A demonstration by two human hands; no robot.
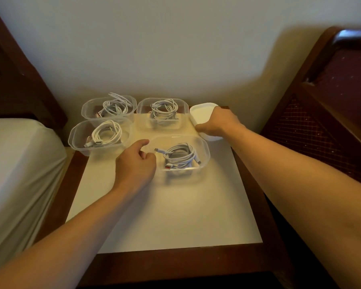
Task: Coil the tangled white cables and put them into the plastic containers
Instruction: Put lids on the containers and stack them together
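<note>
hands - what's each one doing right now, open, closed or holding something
Left hand: fingers curled at the rim of the nearest container; whether it grips it cannot be told.
Right hand: gripping the white lids.

Clear glossy plastic containers point(202, 147); smooth white cables point(179, 156); matt white tabletop point(165, 205), dark polished wood frame point(175, 265).
</note>
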